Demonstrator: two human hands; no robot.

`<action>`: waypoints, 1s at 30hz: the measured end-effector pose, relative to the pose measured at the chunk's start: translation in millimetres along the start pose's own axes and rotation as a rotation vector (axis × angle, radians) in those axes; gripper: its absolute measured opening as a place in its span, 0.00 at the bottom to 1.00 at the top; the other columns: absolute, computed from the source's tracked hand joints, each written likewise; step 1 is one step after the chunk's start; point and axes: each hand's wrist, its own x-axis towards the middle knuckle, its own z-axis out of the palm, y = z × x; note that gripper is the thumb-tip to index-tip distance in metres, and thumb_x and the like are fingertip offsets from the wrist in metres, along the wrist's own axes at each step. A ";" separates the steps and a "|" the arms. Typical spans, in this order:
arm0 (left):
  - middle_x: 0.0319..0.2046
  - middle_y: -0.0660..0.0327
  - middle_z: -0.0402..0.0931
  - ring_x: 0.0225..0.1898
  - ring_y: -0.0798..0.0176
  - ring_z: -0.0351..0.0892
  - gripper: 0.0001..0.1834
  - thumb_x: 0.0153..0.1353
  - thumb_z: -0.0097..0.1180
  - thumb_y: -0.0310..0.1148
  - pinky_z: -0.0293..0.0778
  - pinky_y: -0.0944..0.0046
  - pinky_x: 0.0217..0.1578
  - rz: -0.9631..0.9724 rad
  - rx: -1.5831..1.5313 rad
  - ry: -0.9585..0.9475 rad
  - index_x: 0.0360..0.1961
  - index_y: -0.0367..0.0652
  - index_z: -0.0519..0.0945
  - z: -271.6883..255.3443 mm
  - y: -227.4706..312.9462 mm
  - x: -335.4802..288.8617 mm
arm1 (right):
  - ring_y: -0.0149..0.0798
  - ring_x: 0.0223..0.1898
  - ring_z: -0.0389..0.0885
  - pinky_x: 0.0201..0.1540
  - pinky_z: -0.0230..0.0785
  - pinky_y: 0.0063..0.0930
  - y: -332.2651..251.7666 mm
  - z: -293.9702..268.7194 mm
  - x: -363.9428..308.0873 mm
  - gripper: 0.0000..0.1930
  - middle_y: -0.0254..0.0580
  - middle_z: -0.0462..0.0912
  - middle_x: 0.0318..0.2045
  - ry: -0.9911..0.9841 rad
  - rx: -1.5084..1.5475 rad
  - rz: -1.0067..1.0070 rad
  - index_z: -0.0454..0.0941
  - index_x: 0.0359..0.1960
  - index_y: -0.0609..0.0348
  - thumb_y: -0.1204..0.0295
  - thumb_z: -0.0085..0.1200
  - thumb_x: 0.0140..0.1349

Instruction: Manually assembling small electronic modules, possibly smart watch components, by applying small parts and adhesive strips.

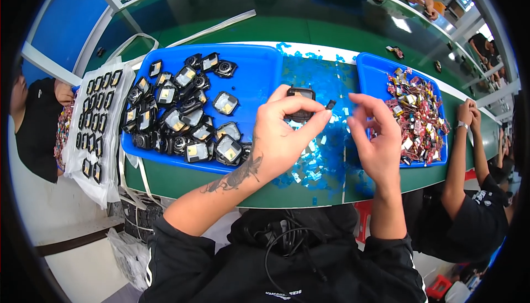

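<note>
Centrally, the green bench (pixel 163 184) is strewn with blue film scraps (pixel 316 166), a left blue tray (pixel 256 70) of black housings (pixel 187 120) on one side, a right blue tray (pixel 371 71) of red-and-gold parts (pixel 417 118) on the other. Over the scraps, the left hand (pixel 281 134) pinches a small dark piece (pixel 330 104) between thumb and forefinger — a black case (pixel 301 93) shows behind its fingers, grip on it unclear — while the right hand (pixel 383 134) hangs half-curled, fingers parted, nothing visible in them. Co-workers sit at both sides; a dark-green belt (pixel 276 13) runs beyond.
</note>
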 end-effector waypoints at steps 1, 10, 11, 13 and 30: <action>0.32 0.58 0.77 0.36 0.66 0.77 0.06 0.53 0.67 0.27 0.74 0.68 0.39 -0.001 -0.044 0.033 0.32 0.39 0.85 0.5 0.3 0.6 | 0.30 0.24 0.76 0.27 0.67 0.21 1.5 -0.4 4.3 0.10 0.39 0.79 0.25 0.006 -0.094 -0.172 0.81 0.41 0.62 0.79 0.61 0.56; 0.30 0.59 0.80 0.40 0.67 0.74 0.05 0.53 0.66 0.25 0.70 0.66 0.43 0.001 -0.048 -0.023 0.32 0.37 0.85 1.1 -1.2 0.7 | 0.31 0.34 0.79 0.36 0.71 0.20 0.9 -4.4 0.4 0.14 0.44 0.79 0.40 -0.073 -0.120 -0.154 0.79 0.44 0.62 0.78 0.63 0.55; 0.27 0.60 0.81 0.38 0.65 0.74 0.05 0.53 0.66 0.26 0.71 0.64 0.42 -0.015 -0.079 -0.010 0.31 0.38 0.85 2.8 -0.7 0.7 | 0.31 0.34 0.79 0.36 0.71 0.20 -0.6 -1.5 -2.2 0.14 0.44 0.79 0.40 -0.068 -0.120 -0.151 0.79 0.44 0.62 0.78 0.63 0.55; 0.30 0.59 0.81 0.39 0.66 0.75 0.05 0.52 0.66 0.26 0.71 0.66 0.41 -0.024 -0.070 -0.048 0.31 0.38 0.85 2.8 -1.1 -1.7 | 0.29 0.36 0.79 0.37 0.72 0.20 -3.1 4.2 -10.4 0.14 0.41 0.79 0.41 -0.126 0.464 0.211 0.79 0.45 0.63 0.79 0.62 0.56; 0.59 0.49 0.70 0.61 0.61 0.70 0.28 0.66 0.42 0.16 0.64 0.62 0.62 -0.260 -0.519 -0.271 0.68 0.32 0.59 5.1 3.6 -4.0 | 0.27 0.20 0.72 0.22 0.62 0.21 -20.1 3.1 0.5 0.09 0.38 0.80 0.26 -0.051 -0.010 -0.023 0.83 0.37 0.61 0.83 0.62 0.53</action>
